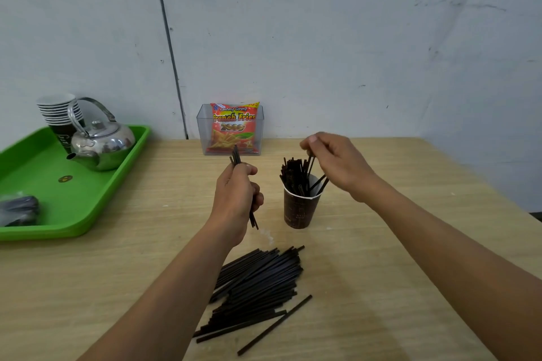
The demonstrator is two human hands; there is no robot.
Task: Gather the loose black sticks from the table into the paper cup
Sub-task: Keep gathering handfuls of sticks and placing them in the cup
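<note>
A brown paper cup [299, 209] stands upright in the middle of the wooden table, with several black sticks [293, 174] standing in it. My right hand [337, 164] is above the cup, its fingertips pinched on the tops of a few sticks that reach down into the cup. My left hand [236, 198] is left of the cup, closed around a small upright bundle of black sticks [236, 154]. A loose pile of black sticks [258, 287] lies on the table in front of the cup, near me.
A green tray [44, 214] at the left holds a steel kettle [101, 142], a stack of paper cups [60, 114] and a dark plastic packet [19, 209]. A clear box with a snack bag [231, 129] stands against the wall behind the cup.
</note>
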